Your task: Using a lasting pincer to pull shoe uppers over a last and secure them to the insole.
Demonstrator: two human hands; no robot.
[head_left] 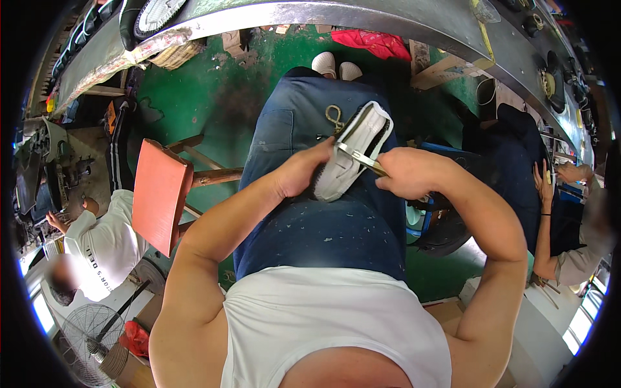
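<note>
Shoe: a white shoe (352, 152) with a dark sole edge lies over the person's lap, on the blue jeans (323, 213), its opening turned up and away toward the feet.
Left hand: the left hand (303, 169) comes in from the lower left and closes its fingers around the near end of the shoe, holding it against the thigh.
Right hand: the right hand (406, 172) comes in from the right with the elbow raised and bent; its fingers are curled shut around a metal tool (359, 157).
Tool: thin and bright, it runs from the right fist across the side of the shoe and touches it.
Lap: paint-flecked jeans, with a small brass hook (334, 118) lying on them just left of the shoe.
In front: a curved metal conveyor table (401, 22) arcs across the top, with shoe parts on it; green floor (194, 90) below it and a red cloth (378, 42) on the floor.
Left side: an orange-red stool seat (158, 194) on wooden legs stands just beside the left forearm; beyond it a person in a white shirt (107, 242) works at a machine, and a floor fan (90, 333) stands lower down.
Right side: another person's hand (542, 184) rests on dark cloth, well apart from the shoe.
In the way: nothing covers the shoe but the two hands and the tool.
</note>
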